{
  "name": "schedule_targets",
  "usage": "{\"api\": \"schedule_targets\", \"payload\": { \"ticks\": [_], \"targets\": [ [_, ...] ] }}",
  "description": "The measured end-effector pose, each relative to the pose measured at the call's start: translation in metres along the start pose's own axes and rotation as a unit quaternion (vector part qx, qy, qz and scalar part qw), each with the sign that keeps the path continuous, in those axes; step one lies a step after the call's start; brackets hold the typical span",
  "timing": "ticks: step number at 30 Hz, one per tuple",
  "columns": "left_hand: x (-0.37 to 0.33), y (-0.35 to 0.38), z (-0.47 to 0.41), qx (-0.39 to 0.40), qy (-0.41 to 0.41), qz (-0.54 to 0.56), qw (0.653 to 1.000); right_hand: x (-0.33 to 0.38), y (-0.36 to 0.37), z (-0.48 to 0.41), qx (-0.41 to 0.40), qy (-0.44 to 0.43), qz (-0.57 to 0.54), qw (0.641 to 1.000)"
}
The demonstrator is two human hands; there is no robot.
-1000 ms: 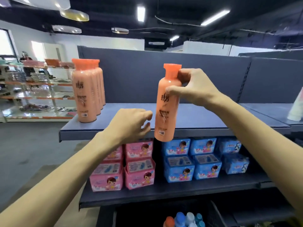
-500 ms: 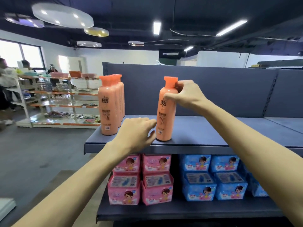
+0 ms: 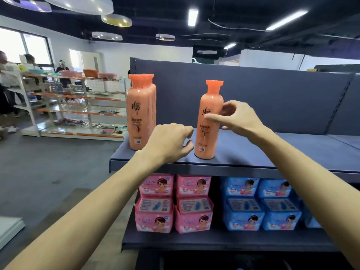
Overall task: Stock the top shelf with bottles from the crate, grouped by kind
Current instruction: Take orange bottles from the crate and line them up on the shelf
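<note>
On the far left of the top shelf (image 3: 253, 152) stands a row of orange bottles (image 3: 139, 114) lined up one behind another; at least three caps show, though the exact count is hidden by the front one. To the right of that row, well apart from it, one more orange bottle (image 3: 209, 121) stands upright near the shelf's front edge. The left hand (image 3: 169, 142) hovers low just left of this single bottle's base, fingers loosely curled with thumb and forefinger apart, holding nothing; whether a fingertip touches the bottle cannot be told. The right hand (image 3: 236, 118) sits at the bottle's right side at label height, its forefinger laid across the front and the thumb behind the shoulder, the fingers spread rather than closed, so the grip looks loosened and contact is light at most. Below, on the lower shelf (image 3: 214, 242), lie four pink packs (image 3: 174, 203), stacked two by two beneath the left hand, and to their right four blue packs (image 3: 261, 203), with part of another at the right edge.
</note>
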State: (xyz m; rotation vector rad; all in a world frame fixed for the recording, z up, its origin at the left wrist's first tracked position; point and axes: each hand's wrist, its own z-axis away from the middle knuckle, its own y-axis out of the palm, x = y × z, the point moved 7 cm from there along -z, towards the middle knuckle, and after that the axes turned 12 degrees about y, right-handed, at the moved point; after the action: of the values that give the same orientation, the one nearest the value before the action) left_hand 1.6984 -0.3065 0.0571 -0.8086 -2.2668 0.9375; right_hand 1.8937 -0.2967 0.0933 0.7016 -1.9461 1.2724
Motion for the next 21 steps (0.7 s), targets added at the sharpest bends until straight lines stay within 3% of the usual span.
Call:
{"api": "schedule_targets", "payload": {
  "ticks": [4, 7, 12, 21],
  "targets": [
    [0.004, 0.009, -0.002, 0.002, 0.000, 0.005, 1.000, -0.027, 0.030, 0.014, 0.007, 0.008, 0.145, 0.989],
    [0.007, 0.016, 0.001, -0.004, 0.007, 0.005, 1.000, -0.036, 0.040, 0.012, 0.021, 0.021, 0.177, 0.984],
    [0.020, 0.026, 0.013, -0.021, -0.032, 0.000, 0.999, -0.031, 0.054, -0.002, 0.049, 0.025, 0.200, 0.978],
    [0.034, 0.047, 0.022, -0.004, -0.072, 0.007, 0.997, -0.023, 0.091, -0.035, 0.117, 0.007, 0.125, 0.985]
  ]
}}
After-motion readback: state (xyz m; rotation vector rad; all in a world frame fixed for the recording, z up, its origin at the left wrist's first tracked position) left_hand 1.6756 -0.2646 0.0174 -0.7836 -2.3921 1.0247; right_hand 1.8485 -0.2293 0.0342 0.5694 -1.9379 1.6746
